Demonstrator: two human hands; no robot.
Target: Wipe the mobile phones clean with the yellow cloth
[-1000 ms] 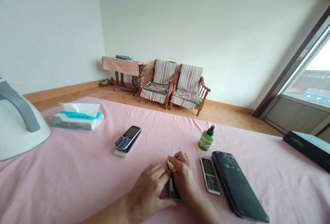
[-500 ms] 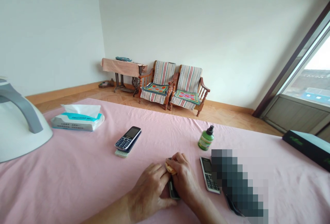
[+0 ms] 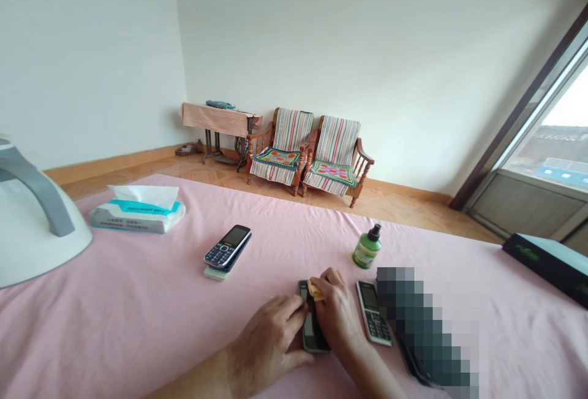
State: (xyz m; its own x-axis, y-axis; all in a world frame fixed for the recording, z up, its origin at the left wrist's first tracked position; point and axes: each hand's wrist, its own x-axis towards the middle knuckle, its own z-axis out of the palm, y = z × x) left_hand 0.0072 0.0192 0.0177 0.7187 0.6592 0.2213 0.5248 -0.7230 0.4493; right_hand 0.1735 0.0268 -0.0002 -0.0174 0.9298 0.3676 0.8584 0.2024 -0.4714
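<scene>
A dark smartphone (image 3: 312,328) lies flat on the pink cloth, screen up, between both hands. My left hand (image 3: 271,334) holds it from the left, fingertips on its side edge and thumb by the lower corner. In my right hand (image 3: 337,310) a small folded yellow cloth (image 3: 316,289) is pinched against the top right of the screen. Just right of that hand lies a keypad phone (image 3: 374,313) with a pale frame. Beyond it stands a green spray bottle (image 3: 367,247) with a black cap.
Stacked phones (image 3: 228,247) lie left of centre, near a tissue pack (image 3: 138,212). A white kettle-like appliance (image 3: 41,227) with a grey handle stands far left. At right are a pixelated dark object (image 3: 425,325) and a black box (image 3: 546,264). Two chairs (image 3: 333,154) stand beyond.
My right hand has slid slightly right with the yellow cloth, from the phone's top left toward its top right. More of the screen shows. My left hand stays nearly in place.
</scene>
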